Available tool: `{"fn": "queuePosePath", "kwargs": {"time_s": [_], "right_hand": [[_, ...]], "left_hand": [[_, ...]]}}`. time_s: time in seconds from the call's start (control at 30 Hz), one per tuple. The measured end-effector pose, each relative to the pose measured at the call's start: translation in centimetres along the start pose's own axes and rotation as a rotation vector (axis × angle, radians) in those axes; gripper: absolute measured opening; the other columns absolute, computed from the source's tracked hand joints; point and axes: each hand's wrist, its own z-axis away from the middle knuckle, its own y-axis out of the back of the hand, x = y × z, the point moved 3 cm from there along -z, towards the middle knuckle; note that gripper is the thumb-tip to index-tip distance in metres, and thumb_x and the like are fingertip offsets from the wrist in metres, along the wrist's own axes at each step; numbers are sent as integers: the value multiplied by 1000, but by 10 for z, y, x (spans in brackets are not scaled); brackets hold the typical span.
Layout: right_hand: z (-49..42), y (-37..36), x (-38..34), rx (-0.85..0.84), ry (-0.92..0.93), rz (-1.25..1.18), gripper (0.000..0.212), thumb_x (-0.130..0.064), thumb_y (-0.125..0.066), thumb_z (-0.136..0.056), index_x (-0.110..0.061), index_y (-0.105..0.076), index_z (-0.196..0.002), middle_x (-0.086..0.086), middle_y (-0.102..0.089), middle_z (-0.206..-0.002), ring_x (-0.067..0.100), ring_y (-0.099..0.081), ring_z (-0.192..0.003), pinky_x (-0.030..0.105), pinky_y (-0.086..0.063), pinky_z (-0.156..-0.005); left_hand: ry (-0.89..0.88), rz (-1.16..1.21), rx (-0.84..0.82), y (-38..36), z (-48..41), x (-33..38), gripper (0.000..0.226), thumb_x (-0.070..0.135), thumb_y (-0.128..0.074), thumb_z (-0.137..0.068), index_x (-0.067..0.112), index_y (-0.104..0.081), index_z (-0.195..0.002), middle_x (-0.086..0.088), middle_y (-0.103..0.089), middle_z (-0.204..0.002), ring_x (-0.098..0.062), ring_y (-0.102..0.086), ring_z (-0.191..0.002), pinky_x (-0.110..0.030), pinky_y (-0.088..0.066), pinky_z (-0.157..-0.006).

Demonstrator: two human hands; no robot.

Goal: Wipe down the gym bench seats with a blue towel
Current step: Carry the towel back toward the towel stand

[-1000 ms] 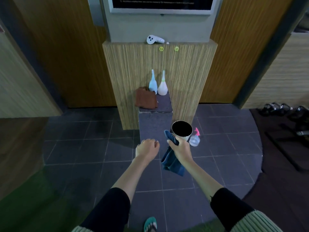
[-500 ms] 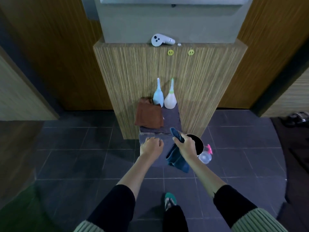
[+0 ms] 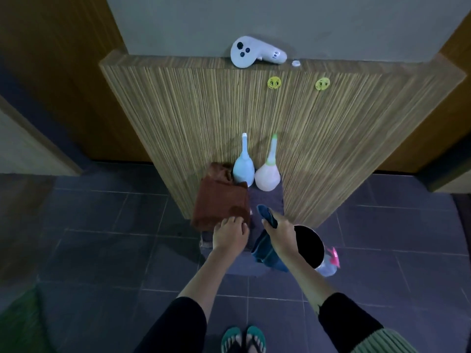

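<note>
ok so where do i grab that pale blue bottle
Likely the slim neck of the pale blue bottle, from above and in front: it stands upright against the wood panel, brown cloth at its left, white bottle at its right, crowding the bulb.

Both forearms reached forward, bare from the dark sleeves to the wrists. The left hand [image 3: 230, 236] lay palm down just to the left of the right hand [image 3: 280, 238], its fingers [image 3: 233, 221] curled under at the knuckles; whether they gripped anything could not be told. The right hand, back up and wrist straight, was closed round the blue towel [image 3: 266, 254], which stuck out ahead of its knuckles and hung below its palm.
</note>
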Motion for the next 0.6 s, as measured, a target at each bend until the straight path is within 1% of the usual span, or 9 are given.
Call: {"fn": "queuePosePath", "kwargs": {"time_s": [0.1,0.13,0.2,0.27,0.33,0.4,0.5,0.53,0.6], "right_hand": [[-33,-20,12,13,37,41,29,-19,-58,-92,-12,-58,-120,7,-66,-103,26,-63,-90,29,-40,-63],[-42,-27,17,16,33,52,33,-18,-58,-92,-11,-57,-124,8,-66,-109,27,-63,-94,30,-43,-66],[-60,-42,29,19,0,103,41,-17,-57,-92,-9,-52,-132,8,-60,-124,27,-59,-107,33,-48,-80],[-75,-56,40,6,-37,192,46,-20,-56,-93,-11,-46,-137,6,-53,-136,30,-53,-117,39,-48,-91],[-87,-68,47,-4,-46,273,49,-21,-56,-93,-13,-44,-139,6,-50,-139,33,-49,-122,43,-47,-95],[-95,-75,51,-11,-63,325,51,-21,-55,-93,-13,-41,-141,6,-46,-142,35,-43,-127,45,-44,-99],[-105,-81,53,-40,-88,399,52,-24,-49,-96,-17,-33,-145,3,-35,-150,34,-28,-136,48,-35,-105],[-106,-83,53,-59,-94,428,52,-27,-45,-98,-19,-29,-147,1,-30,-153,33,-23,-139,49,-32,-107],[-106,-88,54,-106,-102,475,51,-34,-35,-101,-25,-21,-149,-2,-16,-158,31,-8,-144,51,-21,-112]], "left_hand": [[11,-23,22,-12,-31,-8,40,30,-31,-99,18,-45,-135,-1,-45,-139,-21,-40,-128,-37,-28,-105],[11,-25,26,-17,-40,-11,42,29,-31,-99,18,-40,-139,-1,-39,-144,-20,-35,-132,-38,-25,-108],[-10,-51,40,-27,-57,-17,45,29,-29,-100,19,-33,-144,0,-28,-152,-18,-25,-139,-39,-19,-113],[-50,-82,48,-38,-72,-21,47,28,-28,-100,20,-28,-146,0,-20,-156,-16,-17,-142,-41,-13,-115],[-80,-105,58,-48,-84,-24,48,27,-29,-100,20,-25,-148,1,-15,-157,-16,-11,-144,-43,-9,-116],[-89,-122,70,-57,-94,-28,50,25,-34,-99,18,-27,-147,-2,-17,-157,-18,-14,-145,-46,-10,-116],[-116,-163,161,-68,-101,-34,51,24,-59,-86,14,-49,-136,-6,-43,-145,-22,-40,-134,-52,-29,-108],[-125,-172,183,-72,-102,-36,51,24,-61,-84,14,-53,-133,-5,-48,-142,-22,-45,-131,-52,-33,-105],[-137,-173,202,-77,-102,-39,47,25,-49,-86,15,-54,-132,-4,-48,-142,-21,-45,-131,-51,-33,-105]]}}
